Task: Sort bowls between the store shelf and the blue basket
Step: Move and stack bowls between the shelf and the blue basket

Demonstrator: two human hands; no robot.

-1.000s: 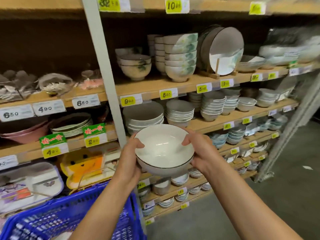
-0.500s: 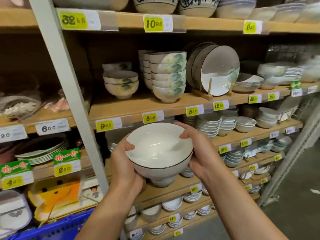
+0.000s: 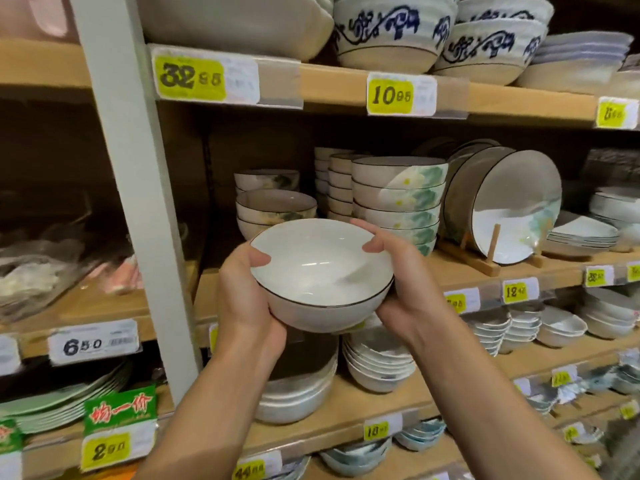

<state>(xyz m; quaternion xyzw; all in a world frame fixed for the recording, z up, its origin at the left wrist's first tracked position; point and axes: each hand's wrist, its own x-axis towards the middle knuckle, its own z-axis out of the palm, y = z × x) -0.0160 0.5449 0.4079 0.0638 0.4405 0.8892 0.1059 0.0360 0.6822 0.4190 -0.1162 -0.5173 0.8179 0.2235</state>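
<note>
Head cam: left hand and right hand gripped the white bowl by its sides, thumbs over the rim, at the wooden shelf. It hid part of a short bowl stack. The right-side price tags were too blurry to read.

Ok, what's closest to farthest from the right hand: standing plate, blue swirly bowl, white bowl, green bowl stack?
1. white bowl: held by right hand.
2. green bowl stack: just behind.
3. standing plate: farther right.
4. blue swirly bowl: top shelf.
</note>
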